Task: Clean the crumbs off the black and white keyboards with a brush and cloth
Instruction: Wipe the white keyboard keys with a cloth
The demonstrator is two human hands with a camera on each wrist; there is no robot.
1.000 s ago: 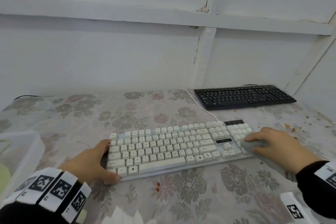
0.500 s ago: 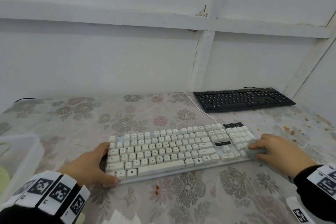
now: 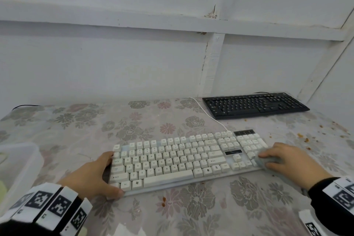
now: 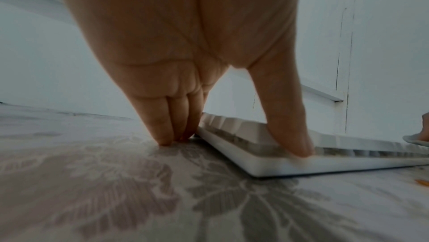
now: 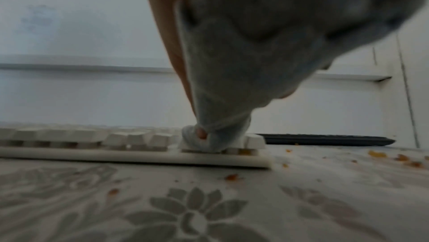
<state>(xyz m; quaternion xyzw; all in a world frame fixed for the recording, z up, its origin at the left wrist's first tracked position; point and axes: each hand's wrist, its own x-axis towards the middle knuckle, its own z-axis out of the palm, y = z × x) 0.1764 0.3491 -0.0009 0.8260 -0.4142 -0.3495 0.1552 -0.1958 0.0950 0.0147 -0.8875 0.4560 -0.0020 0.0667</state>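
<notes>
Two keyboards lie on your flowered bench point(image 3: 153, 120): the white keyboard point(image 3: 182, 161) near you, the black keyboard point(image 3: 254, 104) well behind it. Your left hand point(image 3: 92, 176) braces its left end, fingers straight. Your right hand point(image 3: 287, 161) clutches the grey cloth point(image 3: 266, 161) against the right-end keys. Orange crumbs point(image 3: 302, 137) dot the bench beyond.

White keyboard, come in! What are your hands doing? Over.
Left hand braces white keyboard at its left end. Right hand presses grey cloth on the number keys. Crumbs on the table beside it; nothing blocking.
</notes>
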